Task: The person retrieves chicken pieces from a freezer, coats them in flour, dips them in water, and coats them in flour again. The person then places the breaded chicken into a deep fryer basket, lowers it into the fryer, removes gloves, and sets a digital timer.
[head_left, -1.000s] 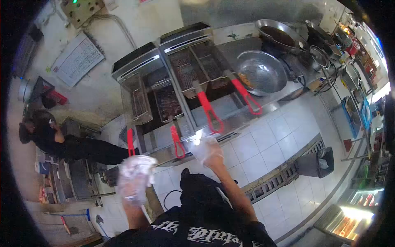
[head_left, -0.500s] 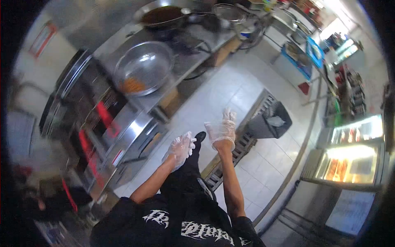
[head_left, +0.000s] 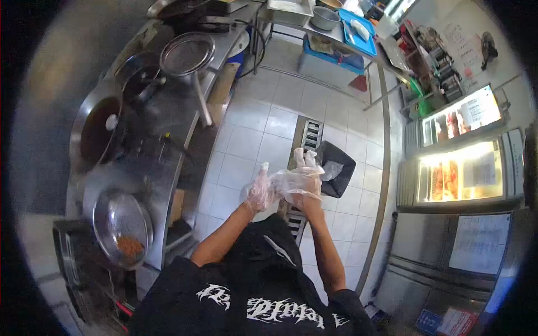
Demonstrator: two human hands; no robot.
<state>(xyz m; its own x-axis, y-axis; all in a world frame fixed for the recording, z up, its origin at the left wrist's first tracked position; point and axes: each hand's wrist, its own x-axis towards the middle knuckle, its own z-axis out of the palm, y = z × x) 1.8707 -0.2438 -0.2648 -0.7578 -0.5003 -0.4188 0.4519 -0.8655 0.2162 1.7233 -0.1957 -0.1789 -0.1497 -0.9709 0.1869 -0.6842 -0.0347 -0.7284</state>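
My left hand [head_left: 259,191], in a clear plastic glove, is in front of my body. Its fingers appear closed on the loose cuff of the plastic glove [head_left: 287,182] on my right hand, and the thin film stretches between the two. My right hand [head_left: 306,175] points forward with its fingers stretched out, holding nothing. The film blurs the exact grip of the left fingers. Beyond my right hand stands a dark waste bin [head_left: 338,169] with a plastic liner inside.
On the left, a steel counter [head_left: 168,185] carries a metal bowl [head_left: 115,215] with orange-brown food, a wok [head_left: 84,131] of dark liquid and a strainer [head_left: 188,54]. A drain grate [head_left: 312,134] runs along the tiled floor. Lit display fridges [head_left: 462,173] stand at the right.
The view has turned left to right, so the counter now lies along my left. My hands have come together, and my left hand has reached the right glove's cuff.
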